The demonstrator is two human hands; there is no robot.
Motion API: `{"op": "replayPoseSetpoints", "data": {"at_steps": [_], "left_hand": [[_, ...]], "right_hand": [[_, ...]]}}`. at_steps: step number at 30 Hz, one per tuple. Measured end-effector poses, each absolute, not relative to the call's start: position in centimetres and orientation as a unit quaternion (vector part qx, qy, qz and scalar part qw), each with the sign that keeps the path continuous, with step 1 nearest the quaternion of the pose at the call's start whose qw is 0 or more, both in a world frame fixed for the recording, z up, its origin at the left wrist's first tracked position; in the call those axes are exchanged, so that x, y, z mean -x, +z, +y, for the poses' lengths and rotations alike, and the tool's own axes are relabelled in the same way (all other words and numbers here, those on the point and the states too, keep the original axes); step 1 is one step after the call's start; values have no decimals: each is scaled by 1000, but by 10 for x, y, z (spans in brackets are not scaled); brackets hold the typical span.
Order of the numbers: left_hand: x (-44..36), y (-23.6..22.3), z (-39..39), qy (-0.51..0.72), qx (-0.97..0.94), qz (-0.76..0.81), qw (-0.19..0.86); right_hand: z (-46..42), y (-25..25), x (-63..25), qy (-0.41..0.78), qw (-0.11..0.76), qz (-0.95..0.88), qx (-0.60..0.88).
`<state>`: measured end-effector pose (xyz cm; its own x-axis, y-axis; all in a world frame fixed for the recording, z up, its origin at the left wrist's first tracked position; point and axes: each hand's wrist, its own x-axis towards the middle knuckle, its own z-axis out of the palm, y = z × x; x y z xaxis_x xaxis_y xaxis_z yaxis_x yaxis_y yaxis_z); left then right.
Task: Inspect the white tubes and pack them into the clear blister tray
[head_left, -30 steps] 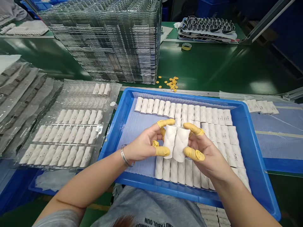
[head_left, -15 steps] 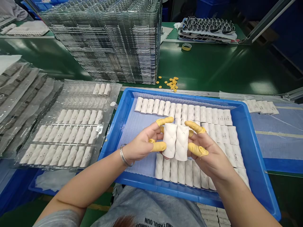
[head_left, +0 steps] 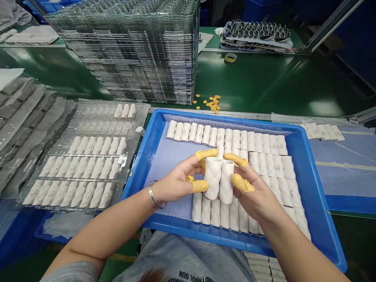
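My left hand (head_left: 179,181) and my right hand (head_left: 254,192) meet over the blue tray (head_left: 138,168), fingertips in yellow finger cots. Each hand pinches one white ribbed tube: the left tube (head_left: 212,178) and the right tube (head_left: 226,182) stand side by side, touching, their open ends tipped toward me. Below them lie rows of the same white tubes (head_left: 258,147) on a pale blue liner in the tray. A metal bangle sits on my left wrist.
A clear blister tray (head_left: 85,164) at the left holds rows of white tubes. A tall stack of empty clear trays (head_left: 132,47) stands behind. Loose yellow finger cots (head_left: 212,103) and a tape roll (head_left: 230,57) lie on the green table.
Both hands have tilted the two tubes so their open top ends face me. The hands stay over the same spot in the tray.
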<state>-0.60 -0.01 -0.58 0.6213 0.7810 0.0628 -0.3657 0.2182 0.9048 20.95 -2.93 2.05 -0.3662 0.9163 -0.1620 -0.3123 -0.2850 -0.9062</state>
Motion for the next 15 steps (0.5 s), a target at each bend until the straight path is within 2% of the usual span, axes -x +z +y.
{"op": "replayPoseSetpoints", "data": {"at_steps": [7,15], "left_hand": [[6,-8,0,397,-501,185,746],[4,-5,1,367,-441,189,797]], "right_hand": [[-29,22,-208,710,427,-445,339],[-30,24,-213,729,409,-435,334]]}}
